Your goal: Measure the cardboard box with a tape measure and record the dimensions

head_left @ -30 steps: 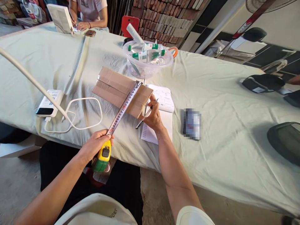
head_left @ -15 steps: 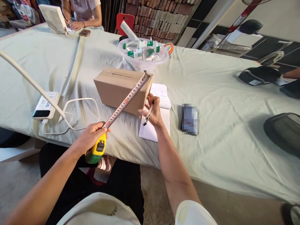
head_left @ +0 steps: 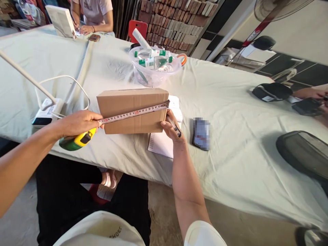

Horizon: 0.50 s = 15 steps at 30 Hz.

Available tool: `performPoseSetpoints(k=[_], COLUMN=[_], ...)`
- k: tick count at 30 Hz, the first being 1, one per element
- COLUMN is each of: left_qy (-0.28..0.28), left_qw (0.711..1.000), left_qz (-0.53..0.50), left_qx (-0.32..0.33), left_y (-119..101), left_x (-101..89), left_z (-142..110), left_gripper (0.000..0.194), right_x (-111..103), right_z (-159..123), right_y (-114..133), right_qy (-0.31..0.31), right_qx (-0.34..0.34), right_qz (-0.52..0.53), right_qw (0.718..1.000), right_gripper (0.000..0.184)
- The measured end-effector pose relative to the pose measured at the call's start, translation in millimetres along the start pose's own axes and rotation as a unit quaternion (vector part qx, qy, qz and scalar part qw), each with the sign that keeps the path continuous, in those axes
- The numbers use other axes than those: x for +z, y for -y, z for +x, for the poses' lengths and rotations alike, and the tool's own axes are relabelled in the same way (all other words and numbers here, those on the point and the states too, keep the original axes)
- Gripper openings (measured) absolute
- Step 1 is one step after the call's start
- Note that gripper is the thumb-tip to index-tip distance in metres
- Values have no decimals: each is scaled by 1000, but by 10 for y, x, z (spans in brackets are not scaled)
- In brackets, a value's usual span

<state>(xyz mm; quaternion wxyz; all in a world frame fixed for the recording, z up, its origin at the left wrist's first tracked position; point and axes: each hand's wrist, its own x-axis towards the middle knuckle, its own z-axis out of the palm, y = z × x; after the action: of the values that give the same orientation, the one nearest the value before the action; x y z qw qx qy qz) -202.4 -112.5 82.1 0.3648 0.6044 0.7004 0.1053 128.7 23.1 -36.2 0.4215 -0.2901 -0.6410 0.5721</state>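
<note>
A brown cardboard box (head_left: 133, 121) stands on the cloth-covered table (head_left: 230, 112) with its long side facing me. My left hand (head_left: 77, 123) is closed around a yellow and green tape measure (head_left: 77, 140) at the box's left end. The tape blade (head_left: 133, 112) runs across the box front to its right edge. My right hand (head_left: 171, 129) presses against the box's right end and grips a pen (head_left: 174, 126). A sheet of paper (head_left: 161, 143) lies under that hand.
A clear bowl with small bottles (head_left: 153, 65) stands behind the box. A phone (head_left: 201, 133) lies to the right, a power bank with white cable (head_left: 47, 114) to the left. Another person (head_left: 93, 15) sits at the far end. Dark devices (head_left: 271, 92) lie at the right.
The box was turned so its long side faces me. My left hand swung left, and the tape now lies level across the box front instead of diagonally over the top.
</note>
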Motion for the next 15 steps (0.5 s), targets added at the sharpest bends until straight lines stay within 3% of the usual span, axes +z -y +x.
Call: performPoseSetpoints(k=[6, 15], left_qy=[20, 20], left_qw=[999, 994], left_qz=[26, 110], left_qx=[-21, -1], left_y=[-87, 102], left_x=[-236, -443], left_z=[47, 160], left_gripper=[25, 28], right_x=[-27, -68], right_z=[-12, -37], right_y=[-43, -75], right_qy=[7, 0], right_qx=[-2, 11], right_qz=[15, 26], right_qw=[1000, 1000], right_gripper=[66, 57])
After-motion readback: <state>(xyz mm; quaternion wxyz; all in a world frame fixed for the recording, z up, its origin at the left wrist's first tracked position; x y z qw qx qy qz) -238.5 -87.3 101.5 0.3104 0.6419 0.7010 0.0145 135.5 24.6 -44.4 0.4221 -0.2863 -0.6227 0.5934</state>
